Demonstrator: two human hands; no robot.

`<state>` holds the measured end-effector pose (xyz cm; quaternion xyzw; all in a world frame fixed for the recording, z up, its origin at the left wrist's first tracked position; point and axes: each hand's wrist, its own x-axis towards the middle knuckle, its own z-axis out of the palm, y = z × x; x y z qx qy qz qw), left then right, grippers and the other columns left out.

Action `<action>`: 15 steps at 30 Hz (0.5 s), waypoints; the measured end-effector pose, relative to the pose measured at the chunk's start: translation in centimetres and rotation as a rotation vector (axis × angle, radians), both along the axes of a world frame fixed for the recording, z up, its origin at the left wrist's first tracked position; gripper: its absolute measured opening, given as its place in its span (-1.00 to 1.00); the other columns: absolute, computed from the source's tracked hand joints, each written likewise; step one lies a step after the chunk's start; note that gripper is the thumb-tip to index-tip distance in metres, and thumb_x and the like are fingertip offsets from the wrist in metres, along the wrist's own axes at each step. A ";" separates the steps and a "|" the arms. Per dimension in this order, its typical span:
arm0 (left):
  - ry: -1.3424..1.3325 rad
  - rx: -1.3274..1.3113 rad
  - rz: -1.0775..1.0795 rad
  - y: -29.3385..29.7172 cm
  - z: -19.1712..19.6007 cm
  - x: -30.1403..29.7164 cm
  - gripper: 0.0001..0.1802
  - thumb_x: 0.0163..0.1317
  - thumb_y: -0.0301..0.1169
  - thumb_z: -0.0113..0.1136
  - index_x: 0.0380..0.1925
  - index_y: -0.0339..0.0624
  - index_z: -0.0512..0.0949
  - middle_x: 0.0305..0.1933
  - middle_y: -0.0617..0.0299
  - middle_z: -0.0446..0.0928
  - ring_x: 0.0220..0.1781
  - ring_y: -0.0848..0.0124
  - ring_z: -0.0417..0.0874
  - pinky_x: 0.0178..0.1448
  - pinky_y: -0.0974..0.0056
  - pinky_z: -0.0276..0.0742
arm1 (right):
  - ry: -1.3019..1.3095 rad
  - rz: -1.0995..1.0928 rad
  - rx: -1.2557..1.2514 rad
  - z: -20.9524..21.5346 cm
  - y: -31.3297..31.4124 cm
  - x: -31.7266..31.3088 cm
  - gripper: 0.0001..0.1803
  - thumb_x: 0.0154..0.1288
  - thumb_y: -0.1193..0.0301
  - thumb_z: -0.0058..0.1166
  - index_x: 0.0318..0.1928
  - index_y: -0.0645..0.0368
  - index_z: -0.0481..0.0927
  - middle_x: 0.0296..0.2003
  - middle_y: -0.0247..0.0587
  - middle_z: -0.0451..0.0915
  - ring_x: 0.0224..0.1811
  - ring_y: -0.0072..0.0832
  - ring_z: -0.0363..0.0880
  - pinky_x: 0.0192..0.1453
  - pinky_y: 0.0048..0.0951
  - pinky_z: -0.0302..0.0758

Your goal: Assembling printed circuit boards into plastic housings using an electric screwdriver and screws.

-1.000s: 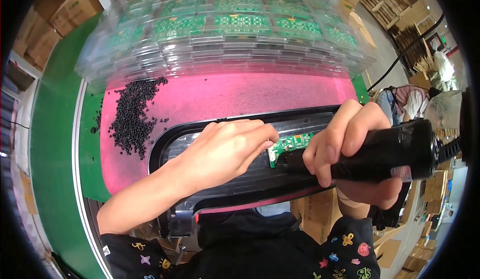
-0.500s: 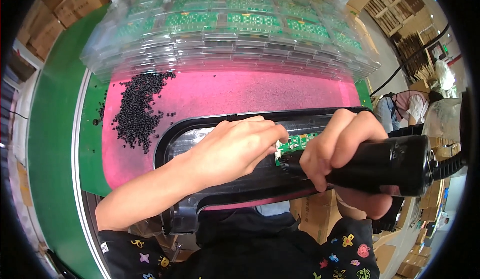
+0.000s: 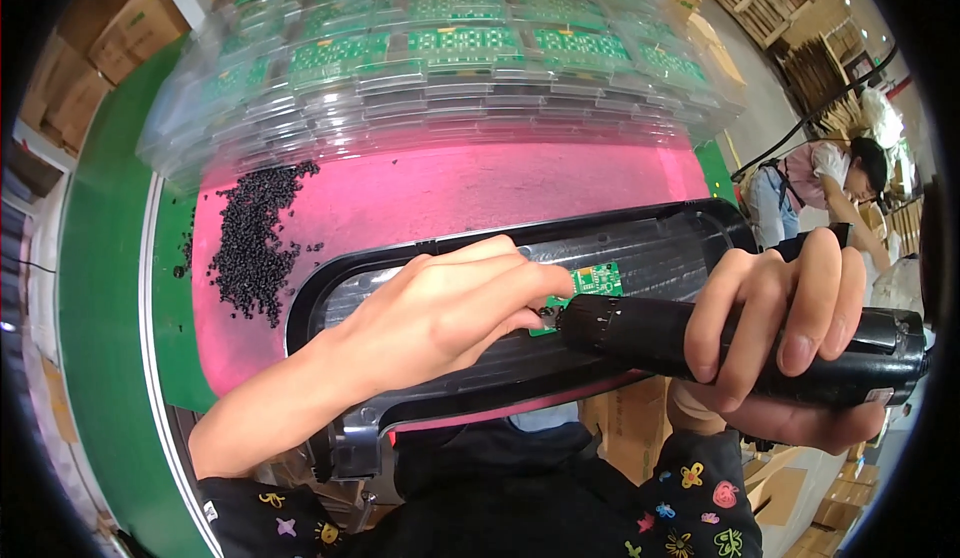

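A long black plastic housing lies across the pink mat in front of me. A small green circuit board sits inside it. My left hand rests on the housing, its fingertips pressing the board's left edge. My right hand is wrapped around a black electric screwdriver, whose tip meets the board beside my left fingers. The screw itself is hidden.
A heap of small black screws lies on the mat's left side. Stacked clear trays of green circuit boards stand behind the mat. Another person bends over at the right. Cardboard boxes sit at the far left.
My hands, the screwdriver and the housing keep nearly the same pose. The screwdriver tip has edged slightly closer onto the board.
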<state>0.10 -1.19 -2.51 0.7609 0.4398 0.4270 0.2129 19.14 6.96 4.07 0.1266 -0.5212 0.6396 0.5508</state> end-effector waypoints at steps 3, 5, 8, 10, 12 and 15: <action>-0.011 -0.015 -0.028 0.0 -0.3 0.0 -0.61 0.05 -0.59 0.37 -0.08 -0.31 0.53 -0.28 0.09 0.62 -0.26 0.21 0.67 -0.21 0.22 0.61 | -0.003 0.051 -0.013 -0.2 0.3 0.4 -0.52 0.16 0.11 0.27 -0.32 0.21 0.31 -0.38 -0.23 0.44 -0.83 -0.60 0.42 -0.78 -0.55 0.42; -0.086 -0.100 -0.040 0.0 -0.1 0.2 -0.56 0.03 -0.58 0.39 -0.03 -0.31 0.51 -0.22 0.08 0.63 -0.24 0.20 0.68 -0.18 0.25 0.64 | 0.008 0.053 -0.011 -0.3 0.4 0.7 -0.52 0.16 0.11 0.26 -0.32 0.21 0.31 -0.37 -0.23 0.43 -0.82 -0.60 0.43 -0.78 -0.55 0.42; -0.056 -0.205 -0.073 0.0 0.8 0.5 -0.30 -0.05 -0.48 0.48 0.14 -0.25 0.40 0.00 0.07 0.58 0.04 0.16 0.61 0.03 0.18 0.60 | -0.017 0.004 0.008 -0.2 0.7 1.6 -0.51 0.17 0.10 0.26 -0.31 0.22 0.31 -0.36 -0.21 0.42 -0.82 -0.60 0.43 -0.76 -0.55 0.43; -0.035 -0.177 -0.086 0.2 0.7 0.0 0.01 -0.19 -0.13 0.59 0.23 -0.22 0.22 0.17 0.05 0.46 0.20 0.15 0.45 0.24 0.07 0.40 | -0.109 -0.058 0.056 -0.4 1.5 2.8 -0.46 0.17 0.04 0.25 -0.26 0.23 0.30 -0.32 -0.20 0.42 -0.78 -0.59 0.46 -0.74 -0.55 0.44; -0.017 -0.098 -0.062 0.0 0.7 -0.3 0.05 -0.28 -0.21 0.63 0.21 -0.19 0.19 0.18 0.03 0.42 0.21 0.07 0.40 0.29 0.01 0.33 | -0.252 -0.087 0.043 -0.3 2.0 4.0 -0.36 0.15 -0.08 0.22 -0.22 0.25 0.29 -0.28 -0.18 0.41 -0.76 -0.54 0.43 -0.66 -0.48 0.43; 0.025 0.028 -0.010 -0.3 0.4 -1.0 -0.06 -0.31 -0.36 0.54 0.08 -0.13 0.13 0.10 0.01 0.35 0.12 0.05 0.31 0.24 -0.01 0.22 | -0.378 -0.137 0.052 -1.1 3.0 4.8 -0.30 0.17 -0.17 0.15 -0.21 0.27 0.28 -0.27 -0.11 0.38 -0.73 -0.51 0.39 -0.57 -0.45 0.40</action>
